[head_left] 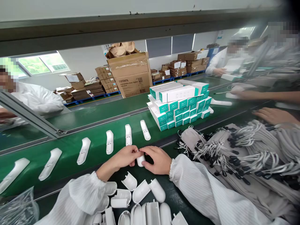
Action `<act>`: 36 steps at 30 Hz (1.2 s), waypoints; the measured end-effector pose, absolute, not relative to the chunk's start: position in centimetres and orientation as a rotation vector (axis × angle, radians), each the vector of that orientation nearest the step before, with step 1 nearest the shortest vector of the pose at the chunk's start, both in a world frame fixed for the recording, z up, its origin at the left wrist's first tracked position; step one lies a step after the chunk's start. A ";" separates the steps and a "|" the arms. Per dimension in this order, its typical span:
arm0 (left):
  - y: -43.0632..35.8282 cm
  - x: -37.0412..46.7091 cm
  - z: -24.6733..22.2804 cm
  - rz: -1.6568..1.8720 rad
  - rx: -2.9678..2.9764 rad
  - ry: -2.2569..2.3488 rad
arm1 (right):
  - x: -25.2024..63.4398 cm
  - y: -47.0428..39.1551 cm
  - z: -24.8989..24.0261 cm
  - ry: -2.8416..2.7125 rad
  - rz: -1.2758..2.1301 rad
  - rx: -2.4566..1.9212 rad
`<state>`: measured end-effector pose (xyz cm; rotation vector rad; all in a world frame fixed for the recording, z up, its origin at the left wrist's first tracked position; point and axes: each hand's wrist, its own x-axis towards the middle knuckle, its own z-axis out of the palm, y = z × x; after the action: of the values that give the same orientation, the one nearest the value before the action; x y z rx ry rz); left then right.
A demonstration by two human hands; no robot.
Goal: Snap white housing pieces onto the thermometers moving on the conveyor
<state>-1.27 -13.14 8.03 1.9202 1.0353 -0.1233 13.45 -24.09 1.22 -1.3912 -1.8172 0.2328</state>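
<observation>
A small white plastic cap [141, 161] is held between my two hands at the near edge of the green belt. My left hand [124, 157] pinches at its upper end, the fingertips partly hidden. From the other side, my right hand [157, 160] grips it with thumb and fingers. Just below lie several loose white caps [141, 191], some turned open side up. Beyond my hands, a row of white curved shells [128, 135] rests on the belt, spaced apart.
White and green boxes [178, 106] are stacked on the belt [93, 125]. Grey drawstring pouches [234, 156] are piled at the right, where another person's hand [274, 116] reaches in. A clear plastic bag [20, 207] lies lower left. People in white sit across the belt.
</observation>
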 end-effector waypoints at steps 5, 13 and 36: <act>-10.6 3.7 8.1 0.005 1.887 0.960 | 14.8 -21.9 1.4 -1.552 0.054 -1.721; -3.1 12.6 6.4 0.278 2.548 1.342 | 18.1 -18.7 2.3 -1.438 -0.001 -2.300; -3.0 15.2 6.6 0.309 2.839 1.253 | 18.1 -27.8 3.8 -1.625 0.102 -1.995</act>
<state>15.16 -3.02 6.64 2.8393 1.2526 0.3092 18.10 -27.85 3.84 -1.9954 -1.6253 0.1019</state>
